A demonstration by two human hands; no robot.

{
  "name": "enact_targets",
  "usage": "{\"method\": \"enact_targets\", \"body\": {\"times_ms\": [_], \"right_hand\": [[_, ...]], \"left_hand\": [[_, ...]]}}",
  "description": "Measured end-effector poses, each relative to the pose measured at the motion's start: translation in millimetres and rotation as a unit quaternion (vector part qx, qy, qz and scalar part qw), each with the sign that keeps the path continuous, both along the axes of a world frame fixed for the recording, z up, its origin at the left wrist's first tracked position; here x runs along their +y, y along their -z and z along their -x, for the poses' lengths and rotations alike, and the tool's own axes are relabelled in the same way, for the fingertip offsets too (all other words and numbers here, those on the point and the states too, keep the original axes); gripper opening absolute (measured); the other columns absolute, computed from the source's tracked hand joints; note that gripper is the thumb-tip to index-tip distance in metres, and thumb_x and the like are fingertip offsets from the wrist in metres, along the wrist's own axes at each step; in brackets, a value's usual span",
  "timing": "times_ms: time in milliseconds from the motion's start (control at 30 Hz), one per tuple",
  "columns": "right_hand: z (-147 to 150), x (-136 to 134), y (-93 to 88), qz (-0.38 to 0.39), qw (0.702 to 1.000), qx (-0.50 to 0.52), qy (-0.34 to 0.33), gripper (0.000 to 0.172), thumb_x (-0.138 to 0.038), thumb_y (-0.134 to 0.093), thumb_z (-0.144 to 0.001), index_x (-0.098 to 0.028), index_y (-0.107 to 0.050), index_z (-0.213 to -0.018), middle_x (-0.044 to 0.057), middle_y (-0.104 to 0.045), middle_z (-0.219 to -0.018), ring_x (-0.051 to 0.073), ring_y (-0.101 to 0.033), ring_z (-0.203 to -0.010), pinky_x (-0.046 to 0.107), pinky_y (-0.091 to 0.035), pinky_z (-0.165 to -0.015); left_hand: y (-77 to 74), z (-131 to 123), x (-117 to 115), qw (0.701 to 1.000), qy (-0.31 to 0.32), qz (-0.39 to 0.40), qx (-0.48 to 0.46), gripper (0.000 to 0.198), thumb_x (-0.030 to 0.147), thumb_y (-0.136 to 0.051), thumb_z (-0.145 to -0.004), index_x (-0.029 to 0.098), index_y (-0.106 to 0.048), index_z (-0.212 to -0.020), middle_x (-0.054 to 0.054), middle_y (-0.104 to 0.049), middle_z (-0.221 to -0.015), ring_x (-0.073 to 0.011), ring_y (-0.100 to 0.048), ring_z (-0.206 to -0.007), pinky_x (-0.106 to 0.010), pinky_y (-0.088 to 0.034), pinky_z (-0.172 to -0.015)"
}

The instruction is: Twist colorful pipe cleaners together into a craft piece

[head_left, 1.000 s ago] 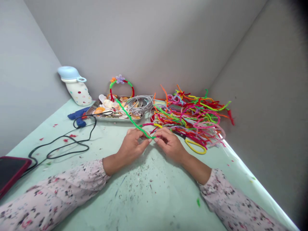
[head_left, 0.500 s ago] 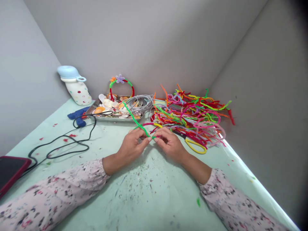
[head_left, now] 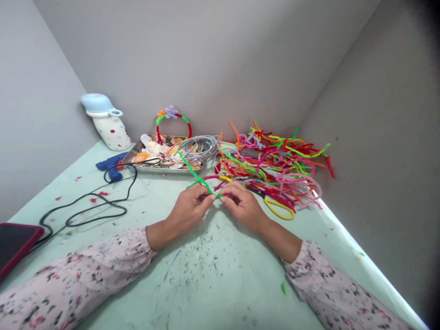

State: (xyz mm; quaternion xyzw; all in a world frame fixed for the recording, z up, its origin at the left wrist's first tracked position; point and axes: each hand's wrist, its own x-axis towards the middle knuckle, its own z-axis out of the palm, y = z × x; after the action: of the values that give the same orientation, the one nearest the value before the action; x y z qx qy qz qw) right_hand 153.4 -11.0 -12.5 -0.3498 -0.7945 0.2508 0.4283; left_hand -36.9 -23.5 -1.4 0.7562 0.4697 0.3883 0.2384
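Note:
My left hand (head_left: 190, 207) pinches a bright green pipe cleaner (head_left: 195, 173) between thumb and fingers, with one long end sticking up and to the left. Right beside it, my right hand (head_left: 244, 206) is closed on the other part of the work, where a bit of green and red shows at the fingertips. A curved piece (head_left: 210, 177), magenta turning to yellow, arches behind both hands. How the pieces join is hidden by the fingers.
Behind lie a metal tray (head_left: 154, 170) of shells, a coil of grey wire (head_left: 202, 147) and a flowered band (head_left: 188, 123). Pipe cleaners (head_left: 271, 165) and yellow-handled scissors (head_left: 280, 214) are at right; a bottle (head_left: 112, 131), glue gun (head_left: 112, 166) and dark device (head_left: 17, 245) at left.
The upper tip of the green pipe cleaner has dipped slightly, and a short green bit shows more behind my left fingers. Both hands stay in nearly the same place.

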Motion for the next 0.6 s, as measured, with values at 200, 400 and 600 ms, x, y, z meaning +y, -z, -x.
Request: {"method": "enact_targets", "body": {"times_ms": [200, 400, 600], "right_hand": [[-0.6, 0.4, 0.8, -0.009, 1.000, -0.001, -0.006, 0.011, -0.016, -0.057, -0.086, -0.021, -0.064, -0.094, 0.005, -0.059, -0.095, 0.018, -0.057, -0.090, 0.032, -0.047, -0.076], [1.0, -0.6, -0.8, -0.002, 1.000, -0.003, -0.005, 0.012, -0.015, -0.059, -0.085, -0.020, -0.064, -0.094, 0.005, -0.059, -0.095, 0.017, -0.058, -0.087, 0.030, -0.047, -0.073], [1.3, -2.0, -2.3, 0.011, 1.000, -0.007, -0.010, 0.013, -0.016, -0.058, -0.085, -0.020, -0.064, -0.096, 0.006, -0.059, -0.097, 0.017, -0.057, -0.086, 0.030, -0.047, -0.071]], "left_hand": [[3.0, 1.4, 0.7, 0.999, 0.022, 0.020, 0.018, 0.037, 0.035, -0.050, -0.090, 0.016, -0.046, -0.059, 0.003, -0.043, -0.062, -0.0117, -0.043, -0.062, -0.025, -0.031, -0.058], [4.5, 2.1, 2.4, 0.998, 0.028, 0.048, 0.000, 0.035, 0.037, -0.049, -0.090, 0.017, -0.046, -0.062, 0.003, -0.043, -0.063, -0.0122, -0.043, -0.064, -0.025, -0.032, -0.059], [4.9, 3.3, 3.4, 0.996, 0.034, 0.078, -0.025, 0.032, 0.038, -0.049, -0.088, 0.016, -0.053, -0.065, 0.002, -0.047, -0.064, -0.0129, -0.045, -0.064, -0.025, -0.034, -0.059]]}}
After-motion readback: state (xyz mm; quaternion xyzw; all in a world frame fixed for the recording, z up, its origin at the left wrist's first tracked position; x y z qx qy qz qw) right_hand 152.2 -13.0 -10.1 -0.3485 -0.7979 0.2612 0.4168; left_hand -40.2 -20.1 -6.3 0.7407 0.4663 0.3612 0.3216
